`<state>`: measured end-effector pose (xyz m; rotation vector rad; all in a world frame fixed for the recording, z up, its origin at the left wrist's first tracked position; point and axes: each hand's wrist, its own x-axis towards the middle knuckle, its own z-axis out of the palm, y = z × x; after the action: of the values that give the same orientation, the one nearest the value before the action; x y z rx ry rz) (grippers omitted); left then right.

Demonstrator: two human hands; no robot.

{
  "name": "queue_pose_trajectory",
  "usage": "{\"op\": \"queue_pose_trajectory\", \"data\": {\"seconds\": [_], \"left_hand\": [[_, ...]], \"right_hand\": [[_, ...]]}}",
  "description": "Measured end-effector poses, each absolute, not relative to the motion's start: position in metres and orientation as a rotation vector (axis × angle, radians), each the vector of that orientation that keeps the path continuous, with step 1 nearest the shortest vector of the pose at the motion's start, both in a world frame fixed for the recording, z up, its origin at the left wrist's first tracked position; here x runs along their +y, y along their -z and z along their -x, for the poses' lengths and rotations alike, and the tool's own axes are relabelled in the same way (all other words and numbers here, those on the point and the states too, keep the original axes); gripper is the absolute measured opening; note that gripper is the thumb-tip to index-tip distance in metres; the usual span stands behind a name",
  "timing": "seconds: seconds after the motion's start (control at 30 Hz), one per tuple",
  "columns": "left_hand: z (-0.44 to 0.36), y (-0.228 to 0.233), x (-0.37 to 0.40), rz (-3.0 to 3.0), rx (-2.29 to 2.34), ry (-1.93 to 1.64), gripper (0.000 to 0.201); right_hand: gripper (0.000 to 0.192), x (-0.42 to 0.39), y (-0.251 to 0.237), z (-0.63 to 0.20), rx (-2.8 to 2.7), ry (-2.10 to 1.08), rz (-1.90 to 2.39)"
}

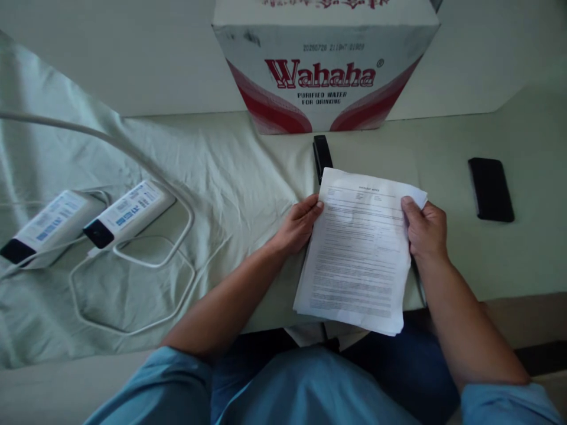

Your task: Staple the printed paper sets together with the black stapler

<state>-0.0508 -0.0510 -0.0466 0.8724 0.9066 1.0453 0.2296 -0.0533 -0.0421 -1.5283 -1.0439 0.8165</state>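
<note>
Centrally, printed sheets (358, 260), left fingers (306, 205) pinching one edge, right fingers (413, 211) opposite

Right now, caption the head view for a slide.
Left hand and right hand hold printed sheets before a Wahaha carton, white cables at left.

Left hand (300, 227), right hand (426, 231) pinching, thumbs (411, 209) uppermost, forearms (233, 295) angled inward.

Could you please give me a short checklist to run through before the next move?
1. Left grip on the printed sheets: ok, at their left edge.
2. Right grip on them: ok, at the right edge.
3. Sheets aligned: not ok, uneven at lower left.
4. Black stapler fully visible: not ok, sheets overlap it.
5. Stapler loaded: cannot tell.
6. Smartphone clear of the sheets: ok.
</note>
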Motion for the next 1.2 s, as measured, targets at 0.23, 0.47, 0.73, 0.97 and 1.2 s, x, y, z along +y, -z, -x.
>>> {"op": "queue_pose_trajectory", "data": {"seconds": [0.23, 0.47, 0.73, 0.97, 1.2], "left_hand": [[0.051, 0.043, -0.051, -0.867, 0.854, -1.003, 0.049], [0.060, 0.032, -0.042, -1.091, 1.134, -1.062, 0.042], [0.068, 0.016, -0.035, -1.543, 1.611, -0.803, 0.022], [0.076, 0.020, -0.002, -1.697, 1.767, -0.780, 0.015], [0.068, 0.037, 0.015, -1.627, 1.813, -0.967, 0.010]], "right_hand": [[0.033, -0.052, 0.042, -0.229, -1.099, -0.774, 1.519], [0.041, -0.061, 0.036, -0.223, -1.386, -0.846, 1.583], [0.040, -0.049, 0.020, -0.210, -1.579, -0.828, 1.686], [0.036, -0.018, 0.021, -0.199, -1.790, -0.770, 1.745], [0.034, 0.002, 0.037, -0.193, -1.662, -0.524, 1.766]]}}
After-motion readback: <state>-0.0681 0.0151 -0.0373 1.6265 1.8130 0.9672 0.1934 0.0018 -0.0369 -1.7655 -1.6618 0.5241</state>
